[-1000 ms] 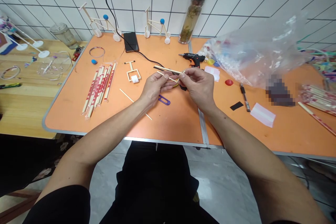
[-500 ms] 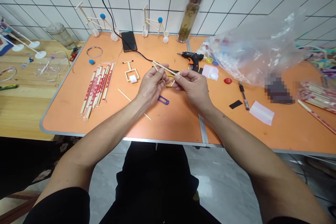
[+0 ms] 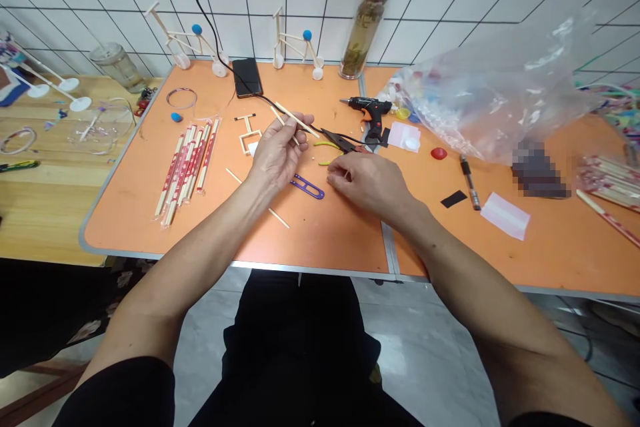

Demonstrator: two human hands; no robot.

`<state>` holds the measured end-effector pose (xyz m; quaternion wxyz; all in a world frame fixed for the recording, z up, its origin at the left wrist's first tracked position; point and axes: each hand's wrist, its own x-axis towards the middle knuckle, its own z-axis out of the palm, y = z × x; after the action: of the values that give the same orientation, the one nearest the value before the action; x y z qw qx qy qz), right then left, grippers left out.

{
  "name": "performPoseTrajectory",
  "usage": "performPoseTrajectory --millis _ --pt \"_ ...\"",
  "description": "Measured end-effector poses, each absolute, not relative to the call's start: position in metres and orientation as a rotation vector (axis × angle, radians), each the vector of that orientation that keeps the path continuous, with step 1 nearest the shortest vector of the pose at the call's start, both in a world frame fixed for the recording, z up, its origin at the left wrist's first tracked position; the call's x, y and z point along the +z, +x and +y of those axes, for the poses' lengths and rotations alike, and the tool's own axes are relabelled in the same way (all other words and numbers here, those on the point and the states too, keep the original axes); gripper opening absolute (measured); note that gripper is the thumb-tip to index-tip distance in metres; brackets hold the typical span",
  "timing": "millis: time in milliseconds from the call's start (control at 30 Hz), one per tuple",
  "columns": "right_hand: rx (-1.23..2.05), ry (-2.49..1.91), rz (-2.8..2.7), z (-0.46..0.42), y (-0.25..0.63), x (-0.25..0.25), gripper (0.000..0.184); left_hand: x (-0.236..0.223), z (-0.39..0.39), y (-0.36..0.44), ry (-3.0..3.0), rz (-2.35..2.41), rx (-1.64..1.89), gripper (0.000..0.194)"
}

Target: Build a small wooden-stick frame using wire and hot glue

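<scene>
My left hand (image 3: pixel 281 147) pinches two thin wooden sticks (image 3: pixel 295 119), one longer than the other, above the table. Lower and to the right, my right hand (image 3: pixel 370 181) is curled close to the tabletop with thumb and fingertips together. Whether it grips anything small there is hidden. Just beyond it lie pliers (image 3: pixel 339 141) with dark jaws and yellow handle parts. Between the hands rests a flat purple slotted piece (image 3: pixel 309 187). A thin stick (image 3: pixel 235 177) lies partly under my left forearm. Behind my left hand is a small wooden frame (image 3: pixel 249 135) with a white piece.
Wrapped chopsticks (image 3: pixel 186 167) lie at left. Two stick bicycle models (image 3: pixel 295 40), a phone (image 3: pixel 247 77) and a tea bottle (image 3: pixel 367 27) stand or lie along the wall. A glue gun (image 3: pixel 369 110), its cord, a plastic bag (image 3: pixel 480 100) and a pen (image 3: pixel 470 183) occupy the right.
My hands have separated. The left moved slightly left and keeps the sticks; the right moved down and off them, uncovering the pliers and more of the purple piece.
</scene>
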<state>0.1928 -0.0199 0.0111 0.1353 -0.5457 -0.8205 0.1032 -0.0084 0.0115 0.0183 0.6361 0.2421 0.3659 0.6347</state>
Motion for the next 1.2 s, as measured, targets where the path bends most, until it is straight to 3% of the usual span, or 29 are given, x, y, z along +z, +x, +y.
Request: performPoseTrajectory --millis 133,333,433,567,733,833,1200 --pt "0.269 -1.376 -2.556 -0.040 0.170 0.009 0.028 0.018 0.012 -0.010 0.565 0.851 1.423 0.015" --pt "0.163 -1.461 -2.697 -0.053 0.152 0.002 0.031 0.022 0.015 -0.015 0.586 0.901 1.389 0.003" --pt "0.207 -1.503 -2.710 -0.052 0.151 0.004 0.032 0.026 0.015 -0.017 0.599 0.909 1.368 0.014" --pt "0.220 -1.492 -2.646 -0.040 0.166 0.016 0.034 0.028 0.016 -0.019 0.629 0.927 1.374 0.022" --pt "-0.076 -1.788 -2.367 -0.006 0.214 0.017 0.036 0.025 0.019 -0.021 0.719 0.998 1.379 0.022" --pt "-0.084 -1.890 -2.377 0.008 0.232 0.005 0.040 0.027 0.017 -0.021 0.734 1.012 1.364 0.025" --pt "-0.186 -1.749 -2.536 0.006 0.225 -0.003 0.049 0.030 0.013 -0.026 0.809 1.072 1.271 0.027"
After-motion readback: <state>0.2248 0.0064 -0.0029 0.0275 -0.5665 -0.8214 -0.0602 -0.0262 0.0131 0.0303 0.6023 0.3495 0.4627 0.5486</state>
